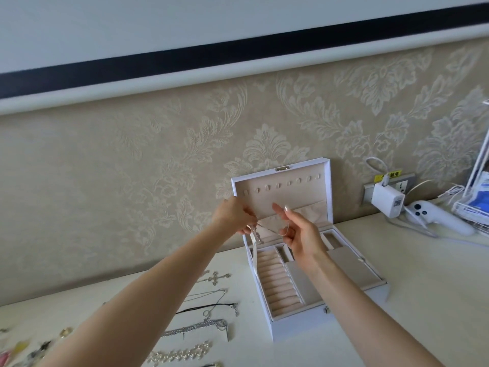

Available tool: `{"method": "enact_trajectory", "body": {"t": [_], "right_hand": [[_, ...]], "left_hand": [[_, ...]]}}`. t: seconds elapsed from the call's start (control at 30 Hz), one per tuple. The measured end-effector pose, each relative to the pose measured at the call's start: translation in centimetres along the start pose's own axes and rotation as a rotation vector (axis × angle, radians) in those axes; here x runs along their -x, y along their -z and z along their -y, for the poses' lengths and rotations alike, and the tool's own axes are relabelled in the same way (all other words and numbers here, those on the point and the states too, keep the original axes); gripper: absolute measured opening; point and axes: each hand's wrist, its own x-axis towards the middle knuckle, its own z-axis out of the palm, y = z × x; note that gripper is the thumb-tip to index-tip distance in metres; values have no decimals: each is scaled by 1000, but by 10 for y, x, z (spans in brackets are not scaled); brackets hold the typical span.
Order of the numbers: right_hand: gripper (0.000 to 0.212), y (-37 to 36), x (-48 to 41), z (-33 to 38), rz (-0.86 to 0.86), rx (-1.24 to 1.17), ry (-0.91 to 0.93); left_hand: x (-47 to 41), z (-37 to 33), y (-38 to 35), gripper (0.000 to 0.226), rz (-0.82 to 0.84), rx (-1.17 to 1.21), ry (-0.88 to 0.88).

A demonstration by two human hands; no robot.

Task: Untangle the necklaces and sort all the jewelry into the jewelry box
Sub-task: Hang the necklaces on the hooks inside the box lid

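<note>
Between your two hands, above the rear compartments of the box, hangs a thin silver chain necklace [285, 229]. Your left hand [232, 215] pinches one end with curled fingers. Your right hand [300, 235] pinches the other end, index finger straight. Both are in front of the raised lid of the white jewelry box with beige lining [299, 327], open on the white table [423, 287]. Left of the box lie a silver cross pendant [215, 276], a black cord necklace [206, 309] and a chunky silver chain [195, 327]. A white controller [436, 219] rests near the wall.
</note>
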Motion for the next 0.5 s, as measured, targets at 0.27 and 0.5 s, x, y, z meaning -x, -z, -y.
{"method": "enact_trajectory", "body": {"t": [0.27,0.5], "right_hand": [[21,-20,18,11,137,161,107],[28,-28,30,12,192,216,149]], "left_hand": [[6,-2,-6,18,20,-136,-19],[8,-3,-5,17,-90,317,85]]}}
